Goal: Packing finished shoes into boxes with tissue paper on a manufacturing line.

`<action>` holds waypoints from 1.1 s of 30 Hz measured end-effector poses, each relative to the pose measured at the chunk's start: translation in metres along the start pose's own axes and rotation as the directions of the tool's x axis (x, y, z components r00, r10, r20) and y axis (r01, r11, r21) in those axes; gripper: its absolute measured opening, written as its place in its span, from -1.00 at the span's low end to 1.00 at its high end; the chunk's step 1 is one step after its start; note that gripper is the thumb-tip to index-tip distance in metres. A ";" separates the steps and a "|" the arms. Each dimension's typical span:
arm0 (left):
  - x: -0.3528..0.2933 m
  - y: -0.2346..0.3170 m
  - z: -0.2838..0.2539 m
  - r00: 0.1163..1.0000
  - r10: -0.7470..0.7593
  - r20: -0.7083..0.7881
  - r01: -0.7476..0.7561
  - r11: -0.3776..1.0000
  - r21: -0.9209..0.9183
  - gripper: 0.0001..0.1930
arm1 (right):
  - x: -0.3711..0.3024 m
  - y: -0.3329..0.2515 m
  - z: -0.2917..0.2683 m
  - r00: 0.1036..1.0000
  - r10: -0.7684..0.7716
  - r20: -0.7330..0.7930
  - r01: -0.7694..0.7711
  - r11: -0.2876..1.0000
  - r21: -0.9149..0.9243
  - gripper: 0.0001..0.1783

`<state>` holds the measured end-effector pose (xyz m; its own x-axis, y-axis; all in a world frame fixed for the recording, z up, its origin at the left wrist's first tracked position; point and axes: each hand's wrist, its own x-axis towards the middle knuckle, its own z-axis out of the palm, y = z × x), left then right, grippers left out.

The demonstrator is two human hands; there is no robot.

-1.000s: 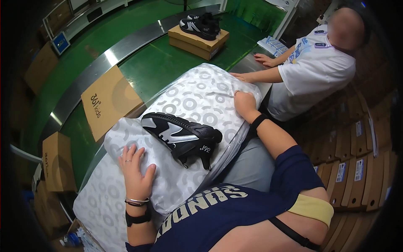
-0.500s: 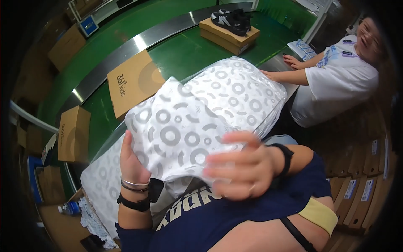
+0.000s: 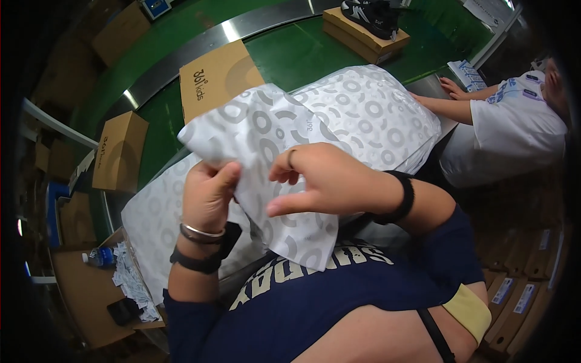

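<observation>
Head view: beyond patterned sheets, a green surface bears cardboard boxes.

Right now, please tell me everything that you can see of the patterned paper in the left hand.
The paper is a thin-looking white sheet with grey rings and arcs. It is creased, and its upper left part looks blurred. The left hand grips it at its left side. The right hand, thumb and fingers apart, is in front of its middle; whether they touch is unclear. Its lower corner overlaps the dark blue shirt in view.
</observation>
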<state>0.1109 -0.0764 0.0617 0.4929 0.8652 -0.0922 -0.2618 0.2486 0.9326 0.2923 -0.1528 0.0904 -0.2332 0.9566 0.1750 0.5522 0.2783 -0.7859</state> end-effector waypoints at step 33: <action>0.213 -0.035 -0.078 0.921 -0.388 -0.031 0.387 0.907 0.166 -0.26 | 0.160 0.241 -0.052 0.824 0.390 -0.410 -0.502 0.838 -0.212 0.06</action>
<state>0.1600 0.1336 -0.0176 0.5296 0.7143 -0.4576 0.0912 0.4884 0.8679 0.4296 0.0718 -0.0406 0.3517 0.9326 0.0812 0.7498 -0.2287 -0.6209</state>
